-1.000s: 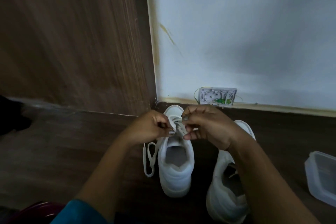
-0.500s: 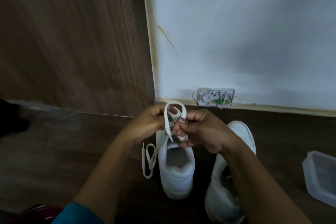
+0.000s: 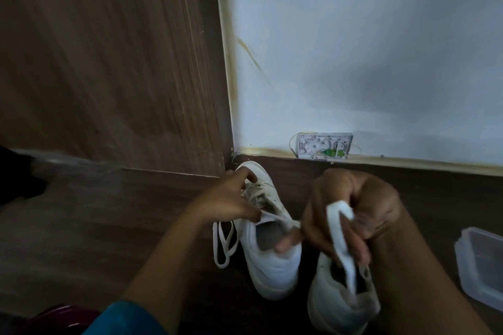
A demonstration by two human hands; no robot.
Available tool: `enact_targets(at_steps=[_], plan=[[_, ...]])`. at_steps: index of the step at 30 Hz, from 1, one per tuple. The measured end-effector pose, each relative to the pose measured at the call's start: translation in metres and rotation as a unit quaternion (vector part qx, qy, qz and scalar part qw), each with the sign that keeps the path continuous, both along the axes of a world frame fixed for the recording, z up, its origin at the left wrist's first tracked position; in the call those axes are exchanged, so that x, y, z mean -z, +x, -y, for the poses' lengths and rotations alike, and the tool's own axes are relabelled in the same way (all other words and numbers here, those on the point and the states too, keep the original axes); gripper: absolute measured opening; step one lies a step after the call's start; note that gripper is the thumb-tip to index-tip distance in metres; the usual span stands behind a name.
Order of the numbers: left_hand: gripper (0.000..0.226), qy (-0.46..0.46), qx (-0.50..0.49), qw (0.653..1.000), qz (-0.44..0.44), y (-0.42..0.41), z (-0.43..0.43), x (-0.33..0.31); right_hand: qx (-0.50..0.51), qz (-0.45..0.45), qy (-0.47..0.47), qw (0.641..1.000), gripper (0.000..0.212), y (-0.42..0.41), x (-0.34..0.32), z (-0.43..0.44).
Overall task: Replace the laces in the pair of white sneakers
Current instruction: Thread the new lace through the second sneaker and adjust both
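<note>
Wood-grain panel (image 3: 109,62), vertical streaks, fills the upper left; it meets a smooth white wall (image 3: 353,62) at a yellow-stained corner. Dark wood-pattern floor (image 3: 109,226) runs below both.

Right hand (image 3: 362,207), nearest the camera and motion-blurred: fingers (image 3: 359,251) curled together around a flat white lace (image 3: 341,228), which bends over at the top of the fist and hangs down over the second sneaker (image 3: 334,304). A thinner run of the same lace stretches sideways from this hand to the left thumb; exactly which fingertips pinch it cannot be made out.

Left hand (image 3: 228,201): forefinger extended and apart from the others, tip resting on the toe end of the first sneaker (image 3: 272,258); thumb presses the lace at the shoe's opening. The remaining fingers are hidden behind the hand.

Both sneakers are white, smooth-sided, standing on the floor side by side, heels toward the camera, toes toward the wall. The first carries lacing across its upper; the second's front is covered by the right hand and forearm. A loose loop of lace (image 3: 223,245) lies on the floor, touching the first sneaker's outer side.

Translucent plastic container (image 3: 481,261), rounded corners, cut off by the right edge. Small white wall box (image 3: 325,145) with green parts, mounted at floor level. Teal sleeve (image 3: 128,318), cut off at the bottom.
</note>
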State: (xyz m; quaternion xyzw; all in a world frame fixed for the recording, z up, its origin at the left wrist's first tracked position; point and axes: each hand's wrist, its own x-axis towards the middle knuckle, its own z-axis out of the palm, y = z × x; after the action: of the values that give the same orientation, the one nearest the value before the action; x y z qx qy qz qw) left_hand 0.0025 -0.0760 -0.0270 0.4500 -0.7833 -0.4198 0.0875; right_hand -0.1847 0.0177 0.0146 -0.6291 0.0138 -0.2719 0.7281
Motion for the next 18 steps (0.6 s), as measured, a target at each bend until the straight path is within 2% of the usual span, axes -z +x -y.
enact_targets(at_steps=[3,5,6,8,10,12,14,15,17,18], plan=[[0.064,0.007,-0.005,1.0,0.003,0.001,0.001,-0.002,-0.003,-0.036,0.037,0.999,0.024,-0.013,-0.011,-0.007],[0.057,-0.034,0.004,0.999,-0.016,-0.001,0.0,-0.001,0.079,-0.136,0.064,0.986,0.01,-0.01,-0.014,-0.008],[0.052,-0.074,0.025,0.997,-0.026,-0.002,0.001,0.001,0.148,-0.203,0.072,0.965,0.008,-0.005,-0.015,-0.007],[0.035,-0.152,0.072,0.985,-0.043,-0.004,0.004,0.002,0.325,-0.287,0.082,0.897,0.007,0.007,-0.01,0.0],[0.019,-0.171,0.084,0.98,-0.059,-0.004,0.004,-0.002,0.479,-0.297,0.088,0.821,0.012,0.019,-0.005,0.007],[0.013,-0.172,0.101,0.979,-0.044,-0.005,0.003,-0.006,0.571,-0.299,0.049,0.763,0.015,0.024,-0.001,0.012],[0.018,-0.171,0.1,0.98,-0.005,-0.005,0.0,-0.006,0.618,-0.322,0.003,0.717,0.012,0.021,0.004,0.017],[0.024,-0.168,0.09,0.982,0.012,-0.004,0.0,-0.005,0.616,-0.391,-0.034,0.683,0.009,0.016,0.007,0.018],[0.037,-0.142,0.066,0.987,0.019,-0.004,-0.001,-0.004,0.564,-0.6,-0.121,0.555,0.01,0.008,0.016,0.022],[0.041,-0.122,0.056,0.991,0.012,-0.003,0.0,-0.003,0.555,-0.649,-0.14,0.501,0.012,0.007,0.019,0.022]])
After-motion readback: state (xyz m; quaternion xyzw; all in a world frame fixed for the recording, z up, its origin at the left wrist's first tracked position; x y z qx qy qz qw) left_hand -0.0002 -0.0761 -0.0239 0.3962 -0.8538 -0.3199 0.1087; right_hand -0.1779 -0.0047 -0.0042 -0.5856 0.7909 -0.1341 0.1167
